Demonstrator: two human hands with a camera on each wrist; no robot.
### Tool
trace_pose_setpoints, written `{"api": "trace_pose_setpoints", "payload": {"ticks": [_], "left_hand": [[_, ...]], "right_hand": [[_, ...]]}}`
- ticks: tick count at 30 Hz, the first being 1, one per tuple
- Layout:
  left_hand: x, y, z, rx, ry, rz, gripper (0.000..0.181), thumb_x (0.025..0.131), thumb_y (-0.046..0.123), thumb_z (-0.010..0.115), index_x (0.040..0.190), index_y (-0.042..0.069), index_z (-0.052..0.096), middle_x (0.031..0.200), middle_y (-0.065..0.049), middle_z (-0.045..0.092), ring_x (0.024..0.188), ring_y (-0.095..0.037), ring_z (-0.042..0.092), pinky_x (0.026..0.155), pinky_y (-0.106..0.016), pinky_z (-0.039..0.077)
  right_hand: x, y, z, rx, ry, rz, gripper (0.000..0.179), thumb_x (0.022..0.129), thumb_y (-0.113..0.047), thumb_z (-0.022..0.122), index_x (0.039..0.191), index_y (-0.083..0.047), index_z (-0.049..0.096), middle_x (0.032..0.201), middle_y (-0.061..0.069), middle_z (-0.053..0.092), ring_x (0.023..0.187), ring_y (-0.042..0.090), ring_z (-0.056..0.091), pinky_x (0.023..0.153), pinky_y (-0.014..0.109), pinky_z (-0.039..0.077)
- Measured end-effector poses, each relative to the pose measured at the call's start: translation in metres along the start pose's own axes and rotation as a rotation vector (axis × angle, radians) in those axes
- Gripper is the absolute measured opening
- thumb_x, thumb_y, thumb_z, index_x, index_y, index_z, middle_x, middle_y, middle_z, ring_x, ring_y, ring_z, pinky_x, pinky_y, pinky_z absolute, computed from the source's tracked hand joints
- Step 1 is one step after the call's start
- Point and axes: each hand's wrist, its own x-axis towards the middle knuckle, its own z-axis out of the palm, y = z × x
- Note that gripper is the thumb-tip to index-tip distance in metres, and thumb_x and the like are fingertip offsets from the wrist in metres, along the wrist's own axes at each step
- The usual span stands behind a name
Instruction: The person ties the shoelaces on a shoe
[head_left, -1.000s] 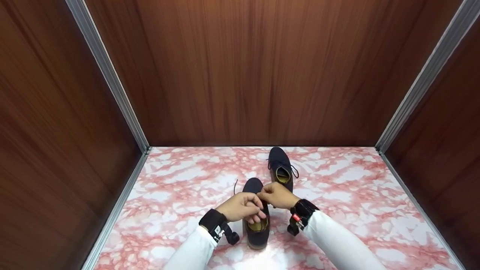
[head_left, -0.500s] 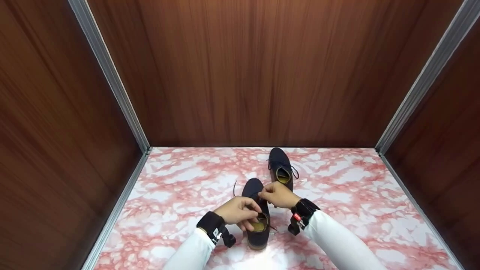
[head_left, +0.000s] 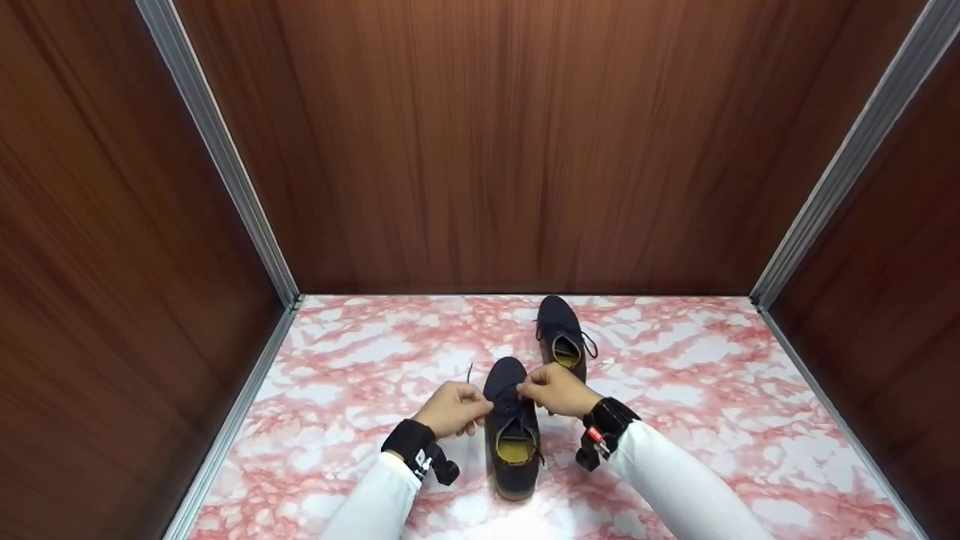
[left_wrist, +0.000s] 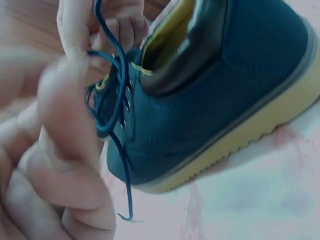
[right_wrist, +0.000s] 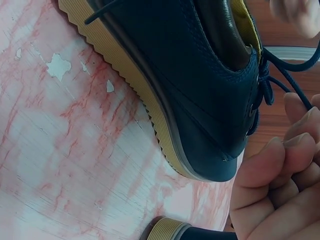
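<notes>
A dark navy lace-up shoe (head_left: 516,480) with a yellow lining stands on the floor, toe pointing away from me. My left hand (head_left: 454,409) is just left of its lacing, thumb and forefinger pinched together at a shoelace (left_wrist: 121,90). From the right, my right hand (head_left: 559,390) pinches another part of the lace (right_wrist: 295,90) over the front of the shoe. Laces cross in a loose tangle above the eyelets, and one end hangs down the shoe's left side. In the left wrist view the nearest fingers are blurred and hide part of the lace.
The second navy shoe (head_left: 555,311) stands farther back and slightly right, its laces spread at the sides; my right hand overlaps its heel. Brown wood-look panels (head_left: 480,150) with grey metal corner strips (head_left: 225,157) enclose the red-and-white marbled floor (head_left: 360,420).
My left hand has moved from over the shoe's opening to the left and slightly forward, uncovering the opening and lacing. My right hand has stayed nearly in place, still pinching.
</notes>
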Motion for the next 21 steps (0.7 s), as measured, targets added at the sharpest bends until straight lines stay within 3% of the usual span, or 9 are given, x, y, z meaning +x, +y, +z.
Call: {"api": "trace_pose_setpoints", "payload": {"ticks": [3,6,9,12,17,21], "left_hand": [[0.005,-0.005,0.001,0.018,0.126,0.012,0.02,0.097,0.012,0.069,0.102,-0.007,0.071,0.077,-0.002,0.068,0.055,-0.007,0.06,0.048,-0.017,0.045],[0.01,-0.009,0.003,0.063,0.193,0.051,0.023,0.095,0.007,0.07,0.114,-0.005,0.072,0.092,-0.011,0.071,0.063,-0.009,0.064,0.054,-0.018,0.051],[0.015,-0.011,0.008,0.112,0.19,0.088,0.034,0.093,0.007,0.072,0.126,-0.002,0.071,0.11,-0.019,0.073,0.07,-0.008,0.065,0.059,-0.019,0.054],[0.019,-0.012,0.013,0.155,0.152,0.109,0.038,0.093,0.009,0.073,0.131,0.002,0.07,0.122,-0.019,0.073,0.074,-0.008,0.066,0.063,-0.019,0.054],[0.024,-0.012,0.018,0.177,0.122,0.145,0.03,0.093,0.008,0.073,0.123,0.004,0.072,0.118,-0.015,0.075,0.083,-0.015,0.071,0.07,-0.016,0.053],[0.025,-0.012,0.02,0.198,0.13,0.157,0.02,0.093,0.006,0.073,0.113,0.006,0.075,0.111,-0.011,0.076,0.074,-0.012,0.064,0.066,-0.016,0.05]], "right_hand": [[0.001,0.001,0.0,-0.001,-0.004,0.002,0.035,0.1,-0.02,0.066,0.076,0.005,0.068,0.059,-0.01,0.049,0.055,0.005,0.047,0.048,0.02,0.042],[0.001,0.003,0.0,0.007,-0.004,0.009,0.034,0.1,-0.02,0.066,0.076,0.004,0.069,0.058,-0.01,0.049,0.055,0.004,0.047,0.048,0.019,0.042],[0.002,0.003,0.001,0.023,-0.008,0.009,0.031,0.101,-0.021,0.066,0.079,0.001,0.072,0.059,-0.01,0.05,0.054,0.003,0.047,0.047,0.019,0.042],[0.002,0.002,0.001,0.035,-0.01,0.009,0.029,0.102,-0.022,0.066,0.083,-0.002,0.076,0.06,-0.011,0.05,0.053,0.002,0.046,0.047,0.018,0.042],[0.002,0.002,0.001,0.077,-0.023,0.037,0.034,0.104,-0.027,0.063,0.086,-0.001,0.076,0.058,-0.011,0.048,0.05,0.003,0.045,0.046,0.019,0.042],[0.0,0.004,0.001,0.129,-0.031,0.067,0.037,0.106,-0.028,0.06,0.09,0.002,0.075,0.055,-0.009,0.049,0.049,0.004,0.045,0.047,0.021,0.043]]}}
